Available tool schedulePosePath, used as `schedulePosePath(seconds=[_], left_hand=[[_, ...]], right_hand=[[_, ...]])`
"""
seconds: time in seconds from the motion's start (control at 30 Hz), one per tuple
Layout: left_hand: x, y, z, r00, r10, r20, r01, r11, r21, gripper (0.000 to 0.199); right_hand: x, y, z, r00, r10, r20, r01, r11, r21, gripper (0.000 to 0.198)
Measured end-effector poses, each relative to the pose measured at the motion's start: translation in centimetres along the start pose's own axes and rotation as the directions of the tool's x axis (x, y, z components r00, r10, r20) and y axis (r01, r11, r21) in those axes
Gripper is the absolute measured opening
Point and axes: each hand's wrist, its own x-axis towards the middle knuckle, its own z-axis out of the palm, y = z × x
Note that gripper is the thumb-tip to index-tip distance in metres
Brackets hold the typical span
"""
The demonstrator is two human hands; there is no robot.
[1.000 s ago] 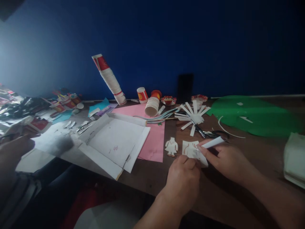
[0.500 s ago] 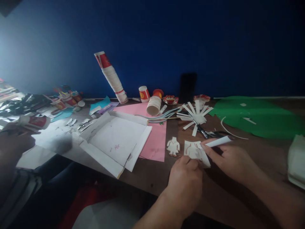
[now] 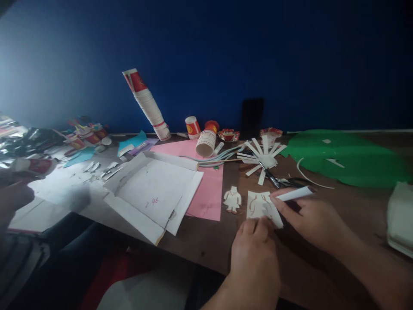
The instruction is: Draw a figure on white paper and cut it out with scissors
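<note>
A small white paper piece (image 3: 254,206) with brown curved lines lies on the brown table. My left hand (image 3: 254,249) presses on its near edge, fingers curled and close together. In my right hand (image 3: 311,217) is a white marker (image 3: 295,193) with a dark end, gripped between thumb and fingers; its tip is at the paper's far right corner. Left of the paper rests a cut-out paper doll figure (image 3: 232,199) with brown outlines. Beyond my right hand lie black-handled scissors (image 3: 272,177), their blades over a white paper cup cut into spread strips (image 3: 266,159).
A white cardboard tray (image 3: 151,178) overlaps pink paper (image 3: 211,189). Behind it stand a leaning cup stack (image 3: 148,107) and a red-and-white cup (image 3: 192,127). Green paper (image 3: 348,161) lies at right. At far left, another person's hand (image 3: 17,196) holds a paper cup (image 3: 34,166).
My left hand has shifted slightly back toward me, uncovering more of the paper's lower part. My right hand keeps the marker near the same corner. The view has shifted slightly.
</note>
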Motion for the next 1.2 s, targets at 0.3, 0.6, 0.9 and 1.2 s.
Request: schedulePosePath(seconds=[0.3,0.6,0.9,1.2], left_hand=[[-0.1,0.1,-1.0,0.992,-0.026,-0.12,0.02,0.998,-0.055,0.032],[0.0,0.3,-1.6,0.995,-0.015,-0.098,0.01,0.999,-0.045,0.033],[0.4,0.2,-2.4,1.0,-0.005,-0.031,0.003,0.999,-0.052,0.034],[0.2,0.3,-2.1,1.0,-0.015,0.017,0.016,0.998,-0.058,0.034]], right_hand=[[-0.1,0.2,0.1,1.0,-0.017,0.013,0.017,1.0,-0.004,0.031],[-0.2,0.5,0.3,1.0,-0.005,0.026,0.006,0.999,-0.034,0.031],[-0.1,0.6,0.2,0.999,-0.023,0.043,0.025,0.999,-0.047,0.034],[-0.1,0.7,0.3,0.999,-0.003,0.035,0.004,0.999,-0.041,0.032]])
